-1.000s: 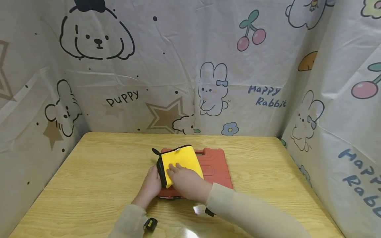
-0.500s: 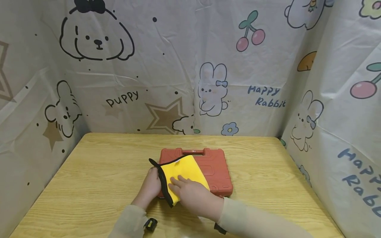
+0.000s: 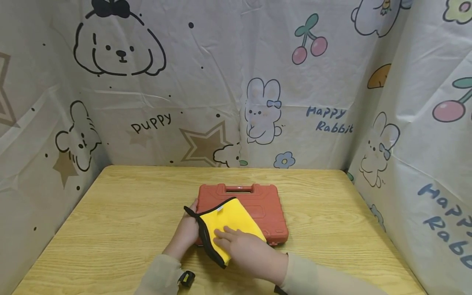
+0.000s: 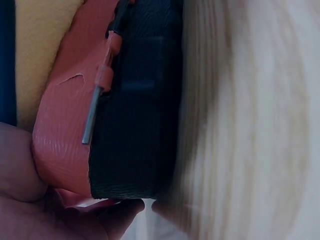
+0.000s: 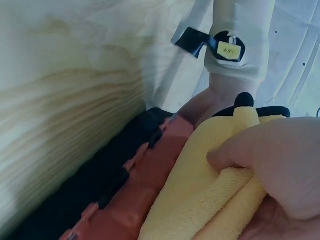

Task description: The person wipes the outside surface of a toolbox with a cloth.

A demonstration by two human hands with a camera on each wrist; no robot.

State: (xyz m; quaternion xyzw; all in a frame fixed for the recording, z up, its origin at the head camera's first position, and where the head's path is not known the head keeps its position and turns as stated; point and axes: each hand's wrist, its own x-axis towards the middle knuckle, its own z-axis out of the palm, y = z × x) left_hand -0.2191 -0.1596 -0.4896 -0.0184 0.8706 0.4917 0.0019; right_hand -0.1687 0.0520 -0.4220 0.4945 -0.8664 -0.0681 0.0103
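A red plastic carrying case (image 3: 267,213) with a black lower half (image 4: 137,120) lies flat on the table, its handle side at the back. My left hand (image 3: 188,229) grips its left edge, with thumb on the red lid and fingers along the side. Over the lid's front left part lies a folded yellow cleaning cloth (image 3: 237,215) with a black hem and a small white tag. Spread over the cloth in the head view, my right hand (image 3: 254,254) holds it down; the thumb (image 5: 230,152) digs into a fold in the right wrist view.
The wood-grain table (image 3: 121,213) extends around the case. Cartoon-printed white sheeting (image 3: 206,94) stands behind it and along both sides. A black wrist strap with a yellow label (image 5: 230,50) shows on the left sleeve.
My right hand has slid the cloth toward the front and right over the lid, uncovering the case's handle and back. The left hand has stayed at the case's left edge.
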